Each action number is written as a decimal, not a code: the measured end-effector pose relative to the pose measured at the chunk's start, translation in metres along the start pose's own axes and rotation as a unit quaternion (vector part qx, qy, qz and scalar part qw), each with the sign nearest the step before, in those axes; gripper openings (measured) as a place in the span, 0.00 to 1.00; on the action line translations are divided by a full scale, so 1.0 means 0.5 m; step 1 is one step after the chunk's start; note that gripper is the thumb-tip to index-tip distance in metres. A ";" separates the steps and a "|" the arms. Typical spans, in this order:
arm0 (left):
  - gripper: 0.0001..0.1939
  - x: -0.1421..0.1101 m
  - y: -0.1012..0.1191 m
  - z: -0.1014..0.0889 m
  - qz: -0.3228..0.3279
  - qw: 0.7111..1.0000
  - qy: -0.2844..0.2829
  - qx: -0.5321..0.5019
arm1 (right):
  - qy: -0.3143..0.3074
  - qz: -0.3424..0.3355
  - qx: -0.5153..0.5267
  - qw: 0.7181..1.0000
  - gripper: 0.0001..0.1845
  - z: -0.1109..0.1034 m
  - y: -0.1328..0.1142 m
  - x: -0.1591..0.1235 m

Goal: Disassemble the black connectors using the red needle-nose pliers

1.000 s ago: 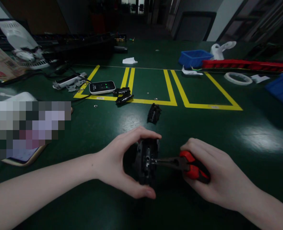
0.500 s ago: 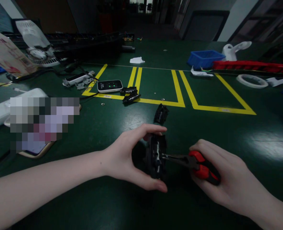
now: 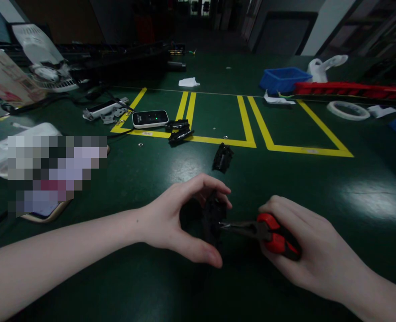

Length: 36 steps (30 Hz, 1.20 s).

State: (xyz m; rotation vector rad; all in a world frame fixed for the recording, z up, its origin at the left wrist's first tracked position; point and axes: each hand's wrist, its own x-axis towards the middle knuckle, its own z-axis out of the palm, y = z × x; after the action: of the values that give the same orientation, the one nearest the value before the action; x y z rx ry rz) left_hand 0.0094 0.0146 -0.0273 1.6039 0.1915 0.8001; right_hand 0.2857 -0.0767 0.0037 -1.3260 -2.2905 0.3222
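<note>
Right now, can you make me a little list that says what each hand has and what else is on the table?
left hand: holds a black plastic part between thumb and fingers
right hand: grips red-handled pliers, tips at the black part
nearby: another small black piece just beyond the hands
table: green, with yellow tape lines
far left: small black device with green lights
far right: blue bin, tape roll
</note>
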 end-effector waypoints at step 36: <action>0.39 -0.002 0.002 -0.004 0.042 0.999 -0.008 0.019 | 0.017 0.017 0.028 0.999 0.08 -0.003 0.014 0.003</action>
State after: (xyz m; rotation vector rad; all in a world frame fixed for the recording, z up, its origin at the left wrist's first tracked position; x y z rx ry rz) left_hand 0.0074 0.0155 -0.0270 1.6625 0.1294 0.8510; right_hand 0.2910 -0.0718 0.0024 -1.3338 -2.2162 0.3701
